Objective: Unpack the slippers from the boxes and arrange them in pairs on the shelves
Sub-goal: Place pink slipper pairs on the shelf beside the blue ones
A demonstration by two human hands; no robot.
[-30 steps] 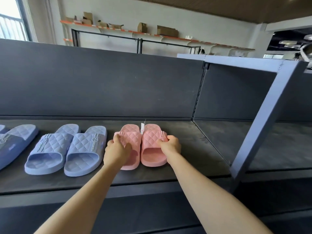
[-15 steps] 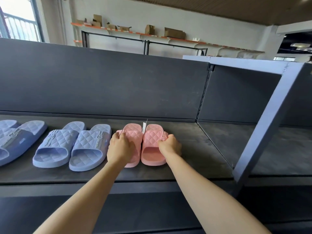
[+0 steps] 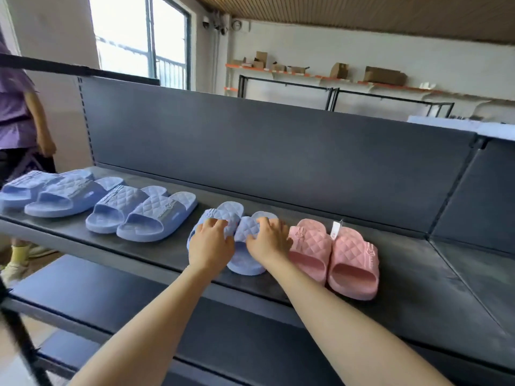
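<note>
A pair of quilted blue slippers lies on the dark shelf (image 3: 404, 288), toes toward the back panel. My left hand (image 3: 211, 245) grips the strap of the left blue slipper (image 3: 230, 210). My right hand (image 3: 269, 242) grips the strap of the right blue slipper (image 3: 245, 264). Directly to their right, touching side by side, sits a pink slipper pair (image 3: 331, 254) with a white tag (image 3: 335, 228) between the two. Neither hand touches the pink pair.
Two more blue slipper pairs (image 3: 139, 215) (image 3: 50, 190) line the shelf to the left. A person in a purple top (image 3: 16, 115) stands at the left end. A lower shelf (image 3: 111, 299) runs beneath. The back panel (image 3: 278, 151) closes the rear.
Both hands have left the pink pair and moved left onto the neighbouring blue pair. The view has swung left, bringing more blue slippers and the other person into sight.
</note>
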